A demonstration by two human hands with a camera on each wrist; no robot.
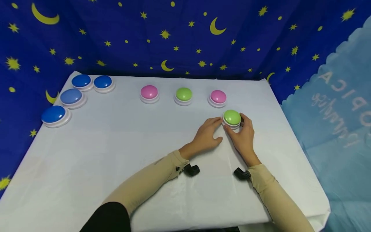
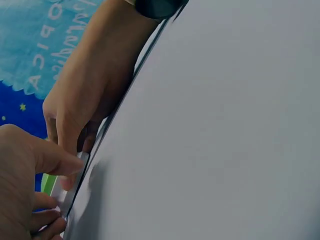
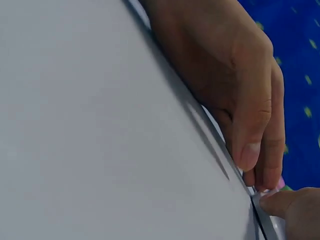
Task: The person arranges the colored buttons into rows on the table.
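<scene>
A push button with a green dome and white base [image 1: 232,118] stands on the white table, right of centre. My right hand [image 1: 243,137] grips its base, thumb at the front and fingers round the right side. On the base's left side rest the fingertips of my left hand [image 1: 205,135], its fingers fairly straight and its thumb spread away. In the left wrist view the green dome [image 2: 48,183] shows only as a sliver behind the fingers. The right wrist view shows the white base [image 3: 265,220] low at the right, partly covered by a thumb.
Behind the hands stand a pink button [image 1: 218,97], another green button [image 1: 184,95] and a second pink button [image 1: 149,93] in a row. Several blue buttons [image 1: 71,96] cluster at the table's far left corner. A blue star-patterned cloth [image 1: 185,38] hangs behind the white table [image 1: 116,154].
</scene>
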